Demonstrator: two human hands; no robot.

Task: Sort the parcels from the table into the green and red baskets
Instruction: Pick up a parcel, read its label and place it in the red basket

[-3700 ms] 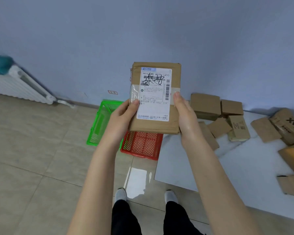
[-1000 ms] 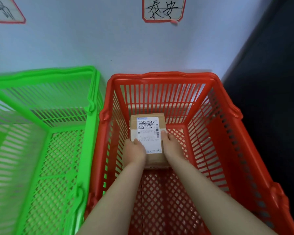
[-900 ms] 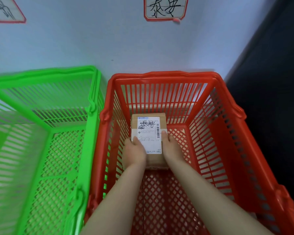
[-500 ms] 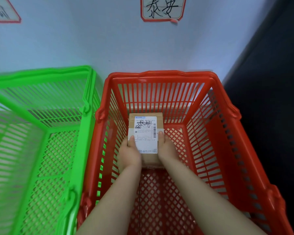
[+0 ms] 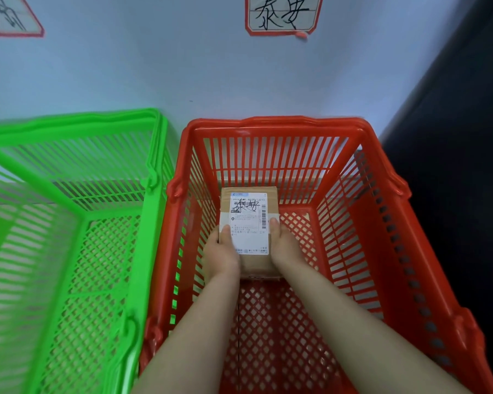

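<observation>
The parcel [image 5: 249, 231], a brown carton with its white label facing up, was low inside the red basket [image 5: 276, 123]. Its far edge was close to the back wall, and bare mesh floor showed on either side and nearer the camera. Whether it touched the floor could not be told. The left hand [image 5: 221, 257] and right hand [image 5: 286, 247] clamped its long edges, thumbs on top, the other fingers hidden below. The green basket [image 5: 151, 251] stood just beside, on the left.
</observation>
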